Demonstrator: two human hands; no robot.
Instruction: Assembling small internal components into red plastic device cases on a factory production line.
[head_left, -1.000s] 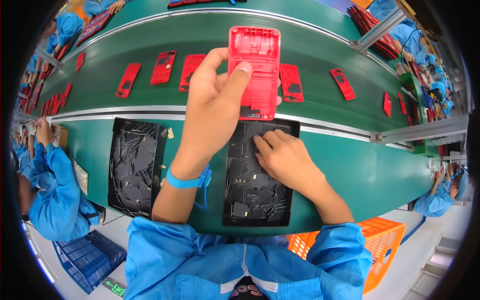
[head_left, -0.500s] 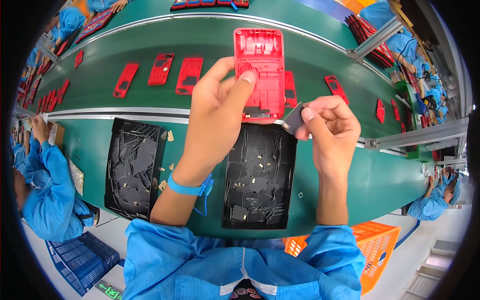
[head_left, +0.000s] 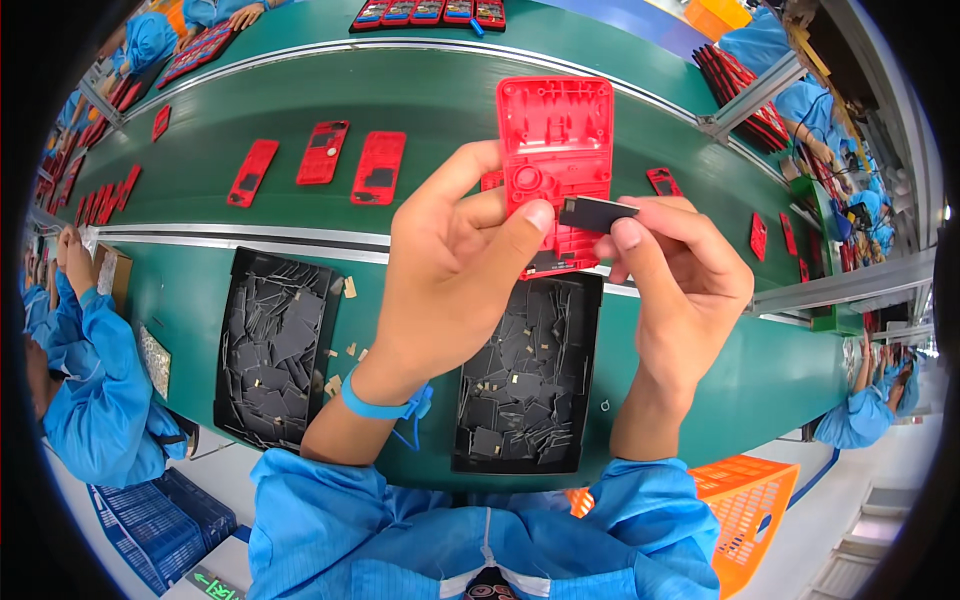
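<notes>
My left hand is closed on a red plastic housing, its thumb on the lower left part of the moulded inner side. Pinched between thumb and fingers of my right hand is a thin dark grey rectangular piece with a small gold-coloured end. That piece lies over the lower half of the housing; whether it touches the plastic I cannot tell. Below my hands stands a black tray of loose dark pieces like it. Another black tray of them is left of my left forearm.
Several red housings lie on the green belt beyond a metal rail. Small tan bits are scattered by the left tray. An orange crate stands at lower right, a blue crate at lower left. Co-workers in blue sit on both sides.
My right hand has brought the dark piece up and left, from beside the housing's lower corner to over its inner side. The housing has shifted slightly right and down in my left hand.
</notes>
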